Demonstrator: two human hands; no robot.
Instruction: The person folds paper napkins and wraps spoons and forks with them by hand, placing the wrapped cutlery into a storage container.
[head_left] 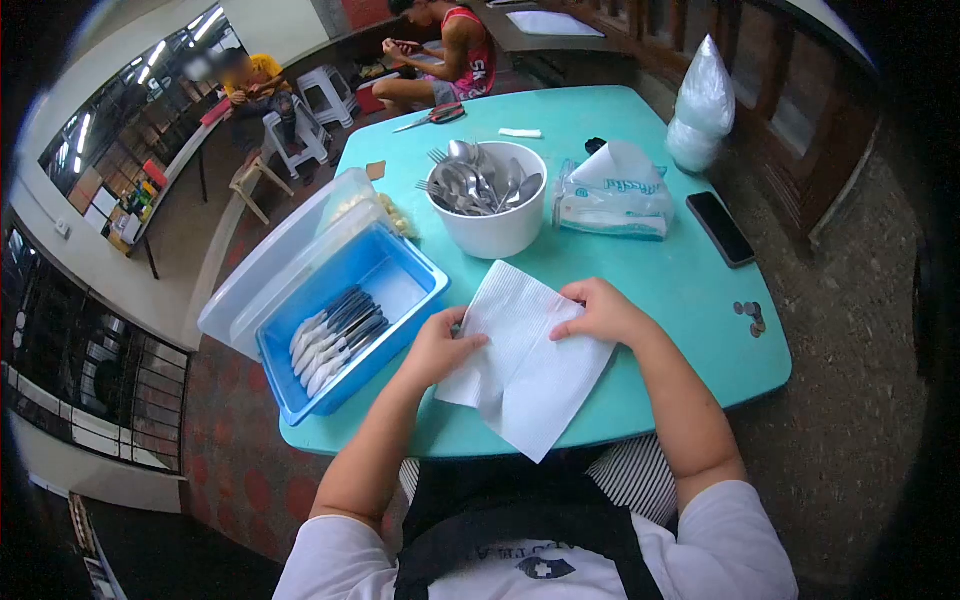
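A white paper napkin [532,350] lies spread at the near edge of the table, creased down its middle. My left hand [445,348] pinches its left side between thumb and fingers. On its upper right side, my right hand [603,312] grips the paper the same way. Left of my left hand sits a blue plastic box [408,296] with a row of napkin-wrapped cutlery [338,338], dark handles showing. Beyond the napkin, a white bucket [497,232] holds many loose metal spoons and forks [482,180]. An opened napkin pack [615,200] stands to its right.
On the turquoise table [650,350] lie a black phone [721,229], several coins [750,317] and red-handled scissors [435,116]. A clear lid [290,255] leans along the box's far side. A tall white plastic-wrapped bundle [702,110] stands at the right edge. Two people sit farther back.
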